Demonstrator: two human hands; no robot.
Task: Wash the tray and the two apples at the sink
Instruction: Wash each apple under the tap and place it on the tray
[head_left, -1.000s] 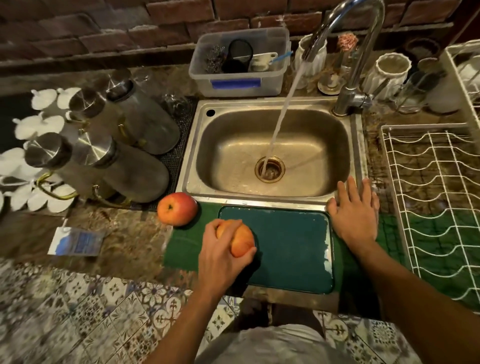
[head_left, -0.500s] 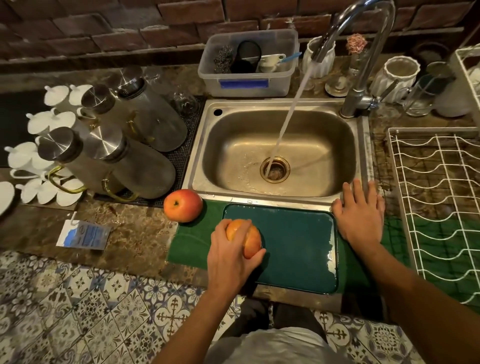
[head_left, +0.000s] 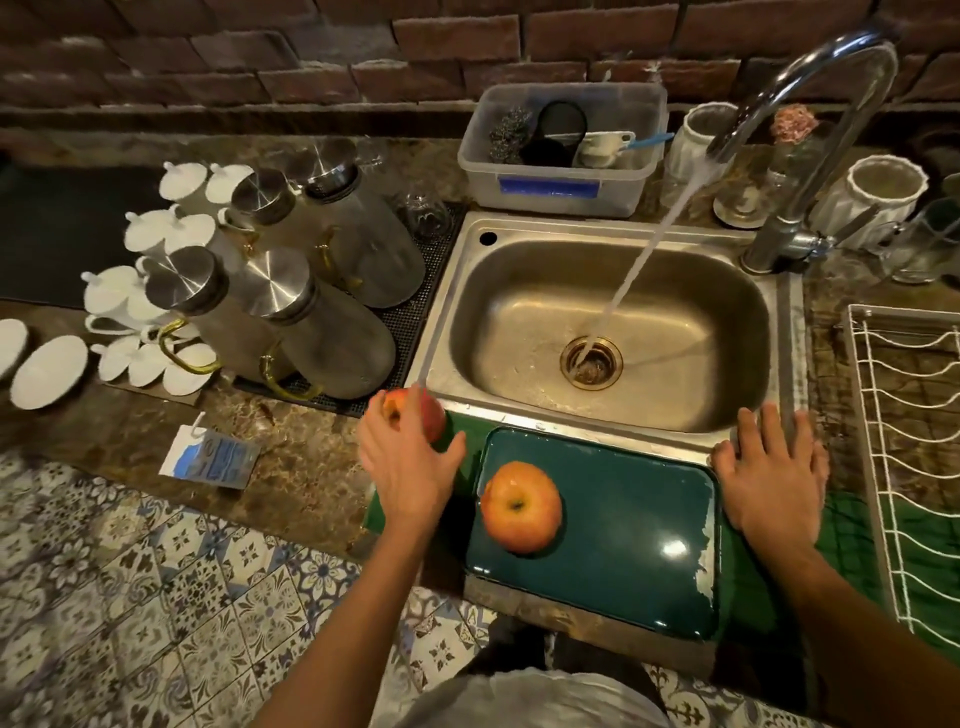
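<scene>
A dark green tray lies flat on a green cloth in front of the steel sink. An orange-red apple rests on the tray's left part, with no hand on it. A second, redder apple sits at the sink's front left corner, and my left hand covers it with fingers over its top; a closed grip cannot be made out. My right hand lies flat, fingers spread, on the counter at the tray's right edge. Water runs from the tap into the drain.
Glass jugs with steel lids and white cups stand left of the sink. A plastic tub of scrubbers sits behind it. A white wire drying rack is at the right. A small blue-and-white packet lies on the counter.
My left hand let go of the orange-red apple, leaving it on the tray, and moved left and forward onto the redder apple. My right hand stayed put.
</scene>
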